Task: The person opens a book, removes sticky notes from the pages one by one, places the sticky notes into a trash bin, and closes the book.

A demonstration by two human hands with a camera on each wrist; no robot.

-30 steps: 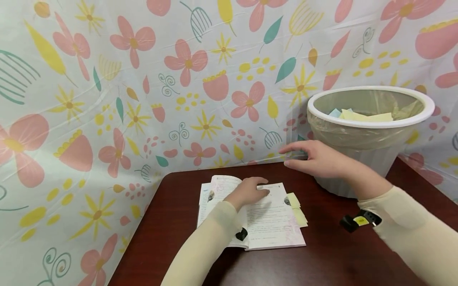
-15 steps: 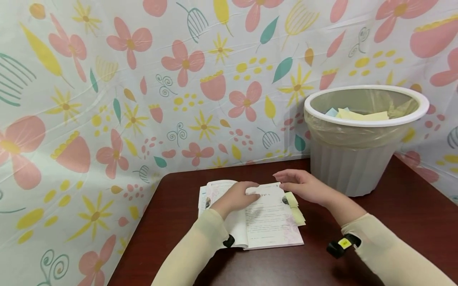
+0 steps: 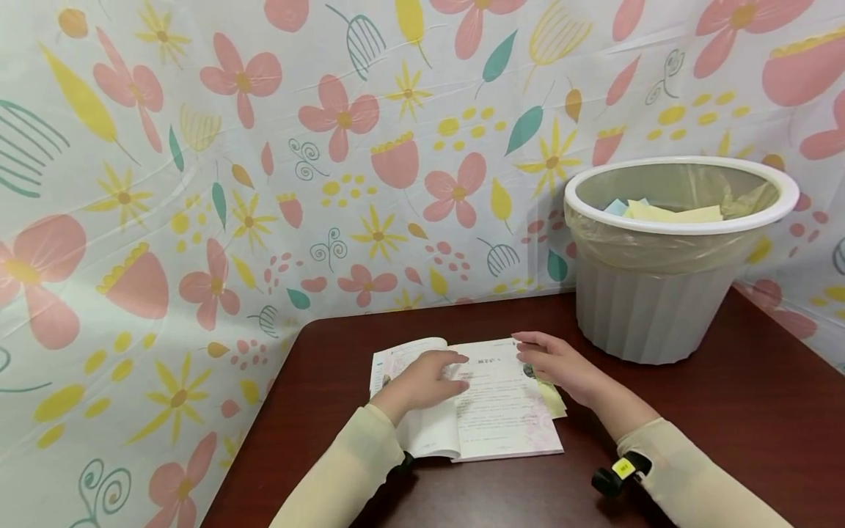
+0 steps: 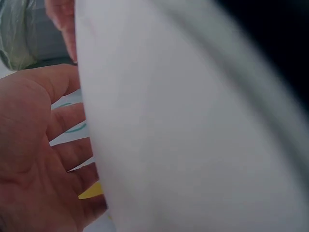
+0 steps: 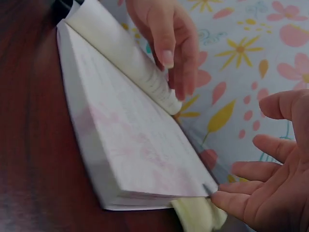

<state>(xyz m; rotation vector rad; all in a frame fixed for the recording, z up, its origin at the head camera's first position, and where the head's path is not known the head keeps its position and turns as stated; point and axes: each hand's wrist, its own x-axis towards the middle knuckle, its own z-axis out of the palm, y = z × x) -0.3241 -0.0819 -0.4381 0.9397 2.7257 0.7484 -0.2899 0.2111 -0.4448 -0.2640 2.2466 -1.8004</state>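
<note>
An open book (image 3: 508, 418) with printed text lies on the table. Over its left page is my left hand (image 3: 422, 381), fingers loosely bent and pinching nothing; the left wrist view shows this hand (image 4: 34, 150) partly hidden by a big pale page (image 4: 159, 121). My right hand (image 3: 561, 367) hovers at the book's upper right edge, above yellow sticky notes (image 3: 552, 401) that stick out there. In the right wrist view, the fingers (image 5: 253, 170) of that hand are spread, and the little finger is close to the page corner; contact cannot be told.
A grey bin (image 3: 647, 315) with a plastic liner stands at the back right of the dark brown table (image 3: 502, 499). Yellow paper (image 3: 673, 213) and blue paper (image 3: 617, 207) lie inside. Behind the table hangs a flower-patterned cloth (image 3: 264, 147).
My right hand has come down and toward the book, away from in front of the bin. The left hand has slid left and nearer, and the left page lies further over.
</note>
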